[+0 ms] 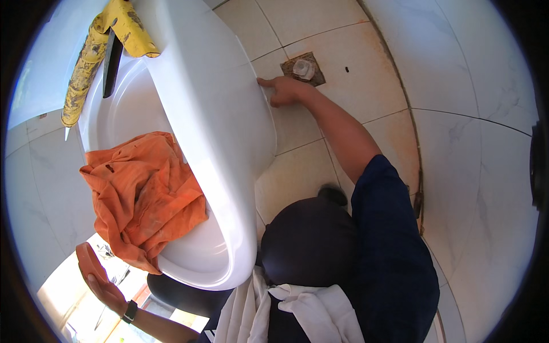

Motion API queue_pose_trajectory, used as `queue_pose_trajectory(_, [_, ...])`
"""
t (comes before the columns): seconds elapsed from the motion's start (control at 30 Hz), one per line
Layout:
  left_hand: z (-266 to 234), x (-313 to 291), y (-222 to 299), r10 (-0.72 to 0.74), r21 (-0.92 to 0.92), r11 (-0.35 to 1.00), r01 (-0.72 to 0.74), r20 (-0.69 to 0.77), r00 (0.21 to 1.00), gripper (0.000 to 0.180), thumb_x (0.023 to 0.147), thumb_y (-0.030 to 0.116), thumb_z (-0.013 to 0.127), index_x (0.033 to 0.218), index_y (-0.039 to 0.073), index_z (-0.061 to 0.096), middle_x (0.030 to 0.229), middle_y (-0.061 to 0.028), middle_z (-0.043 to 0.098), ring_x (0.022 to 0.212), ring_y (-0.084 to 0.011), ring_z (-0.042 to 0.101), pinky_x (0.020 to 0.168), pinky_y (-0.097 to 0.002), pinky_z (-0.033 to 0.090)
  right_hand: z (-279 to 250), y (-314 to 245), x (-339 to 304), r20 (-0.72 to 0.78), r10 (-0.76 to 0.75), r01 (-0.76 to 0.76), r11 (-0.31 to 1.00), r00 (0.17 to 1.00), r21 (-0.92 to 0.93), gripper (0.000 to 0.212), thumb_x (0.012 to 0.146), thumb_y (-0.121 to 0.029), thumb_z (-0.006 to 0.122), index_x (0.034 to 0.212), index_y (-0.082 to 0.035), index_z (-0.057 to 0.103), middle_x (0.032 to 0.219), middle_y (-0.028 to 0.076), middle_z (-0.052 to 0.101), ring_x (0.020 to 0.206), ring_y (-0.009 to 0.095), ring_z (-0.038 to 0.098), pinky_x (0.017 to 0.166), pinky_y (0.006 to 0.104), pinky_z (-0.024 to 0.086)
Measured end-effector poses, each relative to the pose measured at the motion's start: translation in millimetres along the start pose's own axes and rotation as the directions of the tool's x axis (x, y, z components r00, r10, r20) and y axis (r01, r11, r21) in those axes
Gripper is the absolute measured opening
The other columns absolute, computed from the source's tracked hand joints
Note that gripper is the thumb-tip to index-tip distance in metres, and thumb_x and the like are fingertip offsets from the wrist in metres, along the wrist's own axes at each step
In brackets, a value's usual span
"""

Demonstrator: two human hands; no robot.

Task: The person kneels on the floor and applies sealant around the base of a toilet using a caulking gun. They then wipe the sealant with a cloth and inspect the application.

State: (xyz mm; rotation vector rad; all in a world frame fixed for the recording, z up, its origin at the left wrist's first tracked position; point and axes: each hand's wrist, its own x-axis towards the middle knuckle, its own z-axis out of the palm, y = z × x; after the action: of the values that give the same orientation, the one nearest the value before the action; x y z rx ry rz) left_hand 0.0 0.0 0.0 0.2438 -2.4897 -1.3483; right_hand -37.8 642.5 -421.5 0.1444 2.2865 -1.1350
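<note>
A white ceramic toilet (200, 86) takes up the left and middle of the head view. My right hand (289, 91) reaches over to its lower edge by the floor; the index finger is stretched out against that edge, the other fingers are partly curled, and nothing shows in the hand. My left hand (100, 280) is held out at the lower left, flat and empty, just below a crumpled orange cloth (146, 197). The cloth lies across the bowl and hangs over its rim. At the bowl's far end rests a worn yellow tool (86, 74) with a dark lever, resembling a caulking gun.
A square cutout (303, 68) in the tiled floor (354, 63), with a whitish pipe end in it, lies just beyond my right hand. A marble-patterned tiled wall (474, 154) runs along the right. My dark-clothed knee (309, 240) is close to the toilet.
</note>
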Motion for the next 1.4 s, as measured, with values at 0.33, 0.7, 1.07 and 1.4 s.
queue_pose_trajectory(0.33, [11, 9, 29, 0.061, -0.022, 0.998, -0.06, 0.049, 0.997, 0.07, 0.101, 0.041, 0.06, 0.156, 0.003, 0.04, 0.156, -0.0133, 0.044, 0.149, -0.0236, 0.034, 0.122, -0.0432, 0.023, 16, -18, -16, 0.04, -0.018, 0.014, 0.994, 0.999, 0.107, 0.104, 0.069, -0.019, 0.073, 0.164, -0.027, 0.032, 0.117, 0.023, 0.072, 0.107, 0.033, 0.07, 0.099, 0.0378, 0.052])
queue_pose_trajectory(0.7, [0, 13, 24, 0.041, -0.022, 0.999, -0.04, 0.006, 0.999, 0.071, 0.101, 0.04, 0.061, 0.155, 0.0, 0.039, 0.155, -0.0139, 0.045, 0.148, -0.0233, 0.035, 0.121, -0.0418, 0.025, 45, -5, -36, 0.017, -0.06, 0.053, 0.955, 0.998, 0.291, 0.098, 0.073, -0.017, 0.072, 0.162, -0.024, 0.034, 0.112, 0.022, 0.074, 0.106, 0.031, 0.071, 0.099, 0.0363, 0.052])
queue_pose_trajectory(1.07, [41, 10, 77, 0.268, 0.051, 0.961, -0.272, 0.078, 0.96, 0.08, 0.097, 0.047, 0.062, 0.159, 0.004, 0.034, 0.16, -0.017, 0.039, 0.15, -0.0283, 0.037, 0.125, -0.047, 0.024, 37, 22, -149, 0.134, -0.007, -0.098, 0.644, 0.991, 0.759, 0.06, 0.079, -0.006, 0.065, 0.14, -0.007, 0.065, 0.071, 0.0, 0.056, 0.054, 0.01, 0.046, 0.049, 0.028, 0.039])
queue_pose_trajectory(1.4, [201, -17, 185, 0.686, -0.031, 0.591, -0.806, 0.544, 0.482, 0.106, 0.057, 0.033, 0.095, 0.147, 0.006, 0.046, 0.144, -0.0182, 0.055, 0.134, -0.0371, 0.052, 0.119, -0.0522, 0.032, -102, -184, -298, -0.468, -0.625, 0.779, 0.462, 0.625, 0.425, 0.081, 0.084, -0.021, 0.074, 0.156, 0.0, 0.043, 0.077, -0.001, 0.056, 0.064, 0.009, 0.049, 0.059, 0.0269, 0.043])
